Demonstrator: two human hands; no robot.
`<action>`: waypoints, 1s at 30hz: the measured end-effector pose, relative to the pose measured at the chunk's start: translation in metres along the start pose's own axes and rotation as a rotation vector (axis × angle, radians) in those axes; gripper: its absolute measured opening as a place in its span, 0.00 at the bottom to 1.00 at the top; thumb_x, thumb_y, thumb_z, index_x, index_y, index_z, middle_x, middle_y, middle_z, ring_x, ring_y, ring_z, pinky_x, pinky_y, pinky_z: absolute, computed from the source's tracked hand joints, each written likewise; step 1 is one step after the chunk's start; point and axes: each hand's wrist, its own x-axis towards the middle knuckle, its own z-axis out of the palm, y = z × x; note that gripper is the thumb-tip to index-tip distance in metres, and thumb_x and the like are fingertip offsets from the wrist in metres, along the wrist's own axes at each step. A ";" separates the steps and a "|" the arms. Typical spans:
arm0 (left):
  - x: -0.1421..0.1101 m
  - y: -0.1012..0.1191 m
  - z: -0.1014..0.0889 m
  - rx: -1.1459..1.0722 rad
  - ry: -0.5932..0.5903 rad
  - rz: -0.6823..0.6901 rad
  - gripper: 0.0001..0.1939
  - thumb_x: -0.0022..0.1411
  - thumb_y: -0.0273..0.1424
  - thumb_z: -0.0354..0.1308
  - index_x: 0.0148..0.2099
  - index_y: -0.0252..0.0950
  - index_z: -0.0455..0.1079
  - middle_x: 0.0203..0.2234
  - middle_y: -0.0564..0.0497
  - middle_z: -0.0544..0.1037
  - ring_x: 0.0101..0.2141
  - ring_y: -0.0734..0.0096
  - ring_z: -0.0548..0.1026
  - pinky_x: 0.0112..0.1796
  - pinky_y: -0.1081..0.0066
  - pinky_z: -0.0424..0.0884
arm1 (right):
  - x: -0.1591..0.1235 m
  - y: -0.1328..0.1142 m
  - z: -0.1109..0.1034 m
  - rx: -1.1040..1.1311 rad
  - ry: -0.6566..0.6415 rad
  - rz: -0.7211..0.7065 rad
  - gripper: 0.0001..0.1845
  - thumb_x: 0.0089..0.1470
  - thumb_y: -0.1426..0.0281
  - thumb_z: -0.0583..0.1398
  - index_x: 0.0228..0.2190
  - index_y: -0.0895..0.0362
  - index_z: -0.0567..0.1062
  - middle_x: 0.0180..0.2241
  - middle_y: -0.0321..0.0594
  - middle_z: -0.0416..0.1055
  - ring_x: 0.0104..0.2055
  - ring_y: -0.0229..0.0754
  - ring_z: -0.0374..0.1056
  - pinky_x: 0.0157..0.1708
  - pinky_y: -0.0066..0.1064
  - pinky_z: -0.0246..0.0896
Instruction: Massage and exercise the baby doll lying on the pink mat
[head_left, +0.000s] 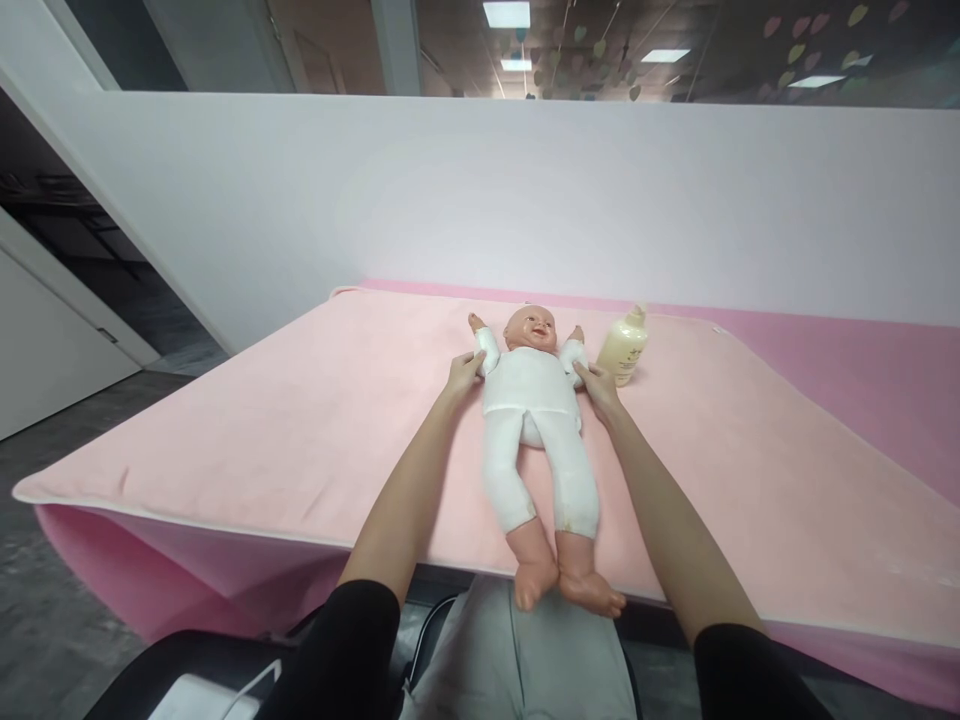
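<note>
A baby doll (531, 382) with a white cloth body lies on its back on the pink table cover, its head away from me and its feet over the near edge. Both of its arms are raised beside the head. My left hand (464, 374) is closed around the doll's arm on the left, near the elbow. On the other side, my right hand (599, 390) grips the doll's right-side arm between thumb and fingers. Just beyond that hand stands a pale yellow pump bottle (624, 346), slightly tilted in the view.
A light pink cover (247, 430) spreads over the table, with a darker pink cloth (862, 370) under it. Behind the table rises a white partition (480, 200) with glass above. My legs are under the near edge. A white device (202, 698) with a cable lies at lower left.
</note>
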 end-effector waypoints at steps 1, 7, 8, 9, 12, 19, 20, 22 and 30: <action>-0.001 0.001 -0.002 -0.086 -0.043 -0.006 0.15 0.49 0.40 0.64 0.31 0.32 0.71 0.23 0.50 0.73 0.27 0.74 0.69 0.32 0.73 0.65 | 0.000 0.000 -0.002 0.063 -0.037 -0.002 0.24 0.34 0.53 0.69 0.29 0.58 0.78 0.30 0.37 0.75 0.31 0.37 0.68 0.34 0.28 0.64; -0.006 0.007 -0.014 -0.273 -0.102 0.011 0.20 0.36 0.27 0.68 0.36 0.32 0.74 0.35 0.46 0.78 0.36 0.67 0.75 0.41 0.67 0.70 | -0.004 -0.004 -0.010 0.328 -0.200 0.024 0.22 0.29 0.65 0.73 0.32 0.55 0.80 0.35 0.37 0.77 0.38 0.39 0.71 0.45 0.33 0.66; -0.007 0.006 -0.014 -0.264 -0.077 0.004 0.19 0.35 0.26 0.68 0.36 0.31 0.74 0.35 0.45 0.78 0.37 0.65 0.75 0.42 0.65 0.70 | -0.005 -0.005 -0.011 0.335 -0.216 0.030 0.22 0.29 0.66 0.73 0.32 0.55 0.80 0.36 0.37 0.77 0.38 0.39 0.71 0.46 0.33 0.66; -0.007 0.006 -0.014 -0.249 -0.049 -0.002 0.18 0.35 0.25 0.67 0.34 0.31 0.74 0.37 0.45 0.78 0.38 0.63 0.75 0.43 0.64 0.71 | -0.006 -0.007 -0.011 0.333 -0.231 0.037 0.21 0.29 0.68 0.72 0.32 0.55 0.80 0.35 0.37 0.77 0.38 0.40 0.72 0.46 0.34 0.66; -0.007 0.004 -0.011 -0.179 0.002 -0.002 0.11 0.35 0.23 0.65 0.27 0.32 0.73 0.39 0.45 0.78 0.41 0.61 0.75 0.48 0.60 0.70 | -0.011 -0.012 -0.012 0.310 -0.261 0.053 0.18 0.28 0.72 0.71 0.29 0.55 0.80 0.33 0.37 0.77 0.38 0.42 0.72 0.45 0.35 0.67; -0.010 0.007 -0.010 -0.122 -0.010 -0.001 0.07 0.36 0.21 0.61 0.24 0.33 0.72 0.38 0.46 0.78 0.39 0.64 0.75 0.47 0.60 0.70 | -0.013 -0.014 -0.011 0.305 -0.156 0.100 0.09 0.27 0.79 0.61 0.17 0.56 0.76 0.40 0.38 0.77 0.41 0.43 0.72 0.44 0.34 0.69; -0.010 0.008 -0.010 -0.121 -0.009 -0.002 0.07 0.36 0.21 0.61 0.24 0.33 0.72 0.38 0.47 0.78 0.38 0.65 0.75 0.47 0.61 0.70 | -0.012 -0.013 -0.011 0.311 -0.150 0.118 0.07 0.29 0.78 0.60 0.17 0.56 0.75 0.40 0.38 0.77 0.41 0.43 0.72 0.43 0.34 0.70; -0.011 0.010 -0.010 -0.120 -0.005 -0.001 0.08 0.36 0.21 0.61 0.25 0.33 0.73 0.37 0.47 0.78 0.37 0.66 0.75 0.46 0.63 0.70 | -0.012 -0.011 -0.011 0.324 -0.142 0.125 0.07 0.30 0.78 0.59 0.17 0.56 0.75 0.39 0.38 0.77 0.41 0.42 0.72 0.43 0.33 0.70; -0.013 0.015 -0.006 -0.203 -0.059 0.032 0.17 0.36 0.31 0.68 0.33 0.32 0.75 0.30 0.48 0.78 0.32 0.71 0.72 0.36 0.71 0.67 | -0.010 -0.012 -0.010 0.296 -0.227 0.048 0.17 0.31 0.70 0.69 0.30 0.55 0.79 0.36 0.38 0.77 0.40 0.41 0.71 0.45 0.34 0.66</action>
